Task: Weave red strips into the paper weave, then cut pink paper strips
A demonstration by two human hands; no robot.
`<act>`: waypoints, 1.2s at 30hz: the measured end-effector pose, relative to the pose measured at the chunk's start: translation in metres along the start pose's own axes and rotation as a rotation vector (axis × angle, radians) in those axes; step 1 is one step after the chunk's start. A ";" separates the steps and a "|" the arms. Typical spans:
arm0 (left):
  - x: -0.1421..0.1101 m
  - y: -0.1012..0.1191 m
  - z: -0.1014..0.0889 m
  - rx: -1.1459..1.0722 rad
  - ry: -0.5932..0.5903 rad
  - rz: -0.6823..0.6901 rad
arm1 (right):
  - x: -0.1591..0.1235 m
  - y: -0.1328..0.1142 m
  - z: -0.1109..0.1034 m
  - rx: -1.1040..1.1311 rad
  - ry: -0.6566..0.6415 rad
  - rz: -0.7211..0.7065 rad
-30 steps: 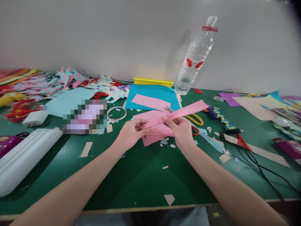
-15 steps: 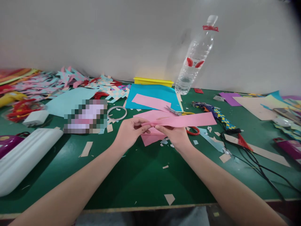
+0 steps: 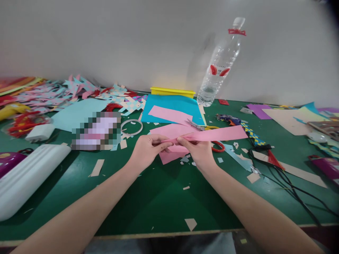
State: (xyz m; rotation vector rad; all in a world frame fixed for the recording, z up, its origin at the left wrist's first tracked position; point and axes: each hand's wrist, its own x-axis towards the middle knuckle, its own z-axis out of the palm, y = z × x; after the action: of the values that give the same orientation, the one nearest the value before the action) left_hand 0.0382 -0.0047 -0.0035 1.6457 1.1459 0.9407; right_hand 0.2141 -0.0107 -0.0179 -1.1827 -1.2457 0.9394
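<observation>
Both my hands pinch one strip of pink paper above the middle of the table. My left hand grips its left end between thumb and fingers. Close beside it, my right hand pinches the strip farther along, and the free end sticks out to the right. Under and behind the hands lie more pink paper sheets. Scissors with yellow and red on the handles lie just behind my right hand, partly hidden by the strip. Another pink piece rests on a blue sheet.
A clear bottle stands at the wall. To the left are a roll of tape, a blurred-out phone, a white device and woven paper strips. Black cables and paper scraps lie on the green table.
My right hand's thumb has slid slightly to the right along the pink strip, and the strip's free end has shifted a little right. The rest of the table looks the same.
</observation>
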 end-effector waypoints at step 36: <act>0.009 -0.012 -0.006 -0.077 -0.060 -0.087 | 0.013 0.005 -0.008 0.234 0.027 0.228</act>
State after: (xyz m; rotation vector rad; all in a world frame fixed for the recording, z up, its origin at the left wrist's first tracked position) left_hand 0.0320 0.0078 -0.0121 1.5402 1.1176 0.8639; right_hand 0.2241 0.0018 -0.0199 -1.1616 -0.9627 1.1992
